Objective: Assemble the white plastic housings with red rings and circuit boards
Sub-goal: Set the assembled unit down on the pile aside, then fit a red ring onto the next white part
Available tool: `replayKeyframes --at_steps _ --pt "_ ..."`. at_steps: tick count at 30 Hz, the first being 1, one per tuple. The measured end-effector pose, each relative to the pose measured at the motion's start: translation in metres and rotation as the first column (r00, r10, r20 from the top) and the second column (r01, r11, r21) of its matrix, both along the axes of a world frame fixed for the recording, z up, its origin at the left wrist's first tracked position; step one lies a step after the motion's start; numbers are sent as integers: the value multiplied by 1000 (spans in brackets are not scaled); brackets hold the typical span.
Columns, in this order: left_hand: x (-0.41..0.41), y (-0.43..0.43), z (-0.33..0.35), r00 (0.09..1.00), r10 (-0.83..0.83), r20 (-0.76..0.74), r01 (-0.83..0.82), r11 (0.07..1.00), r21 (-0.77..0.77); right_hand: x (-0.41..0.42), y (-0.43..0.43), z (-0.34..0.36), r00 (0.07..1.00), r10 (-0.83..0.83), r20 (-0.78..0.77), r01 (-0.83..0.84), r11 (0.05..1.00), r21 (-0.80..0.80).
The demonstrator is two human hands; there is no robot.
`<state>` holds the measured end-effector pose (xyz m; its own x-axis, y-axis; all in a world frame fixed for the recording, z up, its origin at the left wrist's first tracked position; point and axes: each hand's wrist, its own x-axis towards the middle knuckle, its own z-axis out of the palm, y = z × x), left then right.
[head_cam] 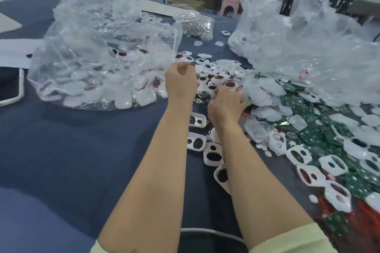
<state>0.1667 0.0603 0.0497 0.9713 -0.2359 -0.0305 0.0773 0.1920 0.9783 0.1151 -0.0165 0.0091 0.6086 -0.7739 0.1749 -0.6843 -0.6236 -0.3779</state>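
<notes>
Around the curled left hand [181,82] and right hand [226,104], light, stiff white housings [206,158] suit a rim pinch; what either holds, I cannot tell.

White plastic housings [196,141]: rounded frames, each with two dark openings, scattered loose over tabletop [82,150] centre and right, mostly lying flat. Green circuit boards [310,135]: heaped at right, some under housings. Red rings [367,210]: blurred pile, near-right corner.
</notes>
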Motion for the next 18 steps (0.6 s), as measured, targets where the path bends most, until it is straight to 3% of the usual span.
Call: replayKeyframes --at_steps 3,7,11,14,16,18 --pt "-15 -7 -7 995 -81 50 74 990 123 -22 -9 10 966 29 256 -49 996 73" --pt "-48 -25 -9 952 -264 152 225 946 235 -69 -28 33 840 93 535 -237 949 208" --pt "-95 -53 -7 844 -500 193 435 849 299 -131 -56 41 800 36 599 -304 885 353" --pt "-129 -74 -14 817 -550 172 495 823 280 -177 -74 39 735 -154 661 -223 865 449" --pt "-145 -84 -22 812 -576 97 549 809 210 -199 -80 34 705 -252 663 -151 860 488" --pt "-156 -92 -28 821 -571 -6 570 819 64 -218 -83 28 772 -272 574 -2 903 431"
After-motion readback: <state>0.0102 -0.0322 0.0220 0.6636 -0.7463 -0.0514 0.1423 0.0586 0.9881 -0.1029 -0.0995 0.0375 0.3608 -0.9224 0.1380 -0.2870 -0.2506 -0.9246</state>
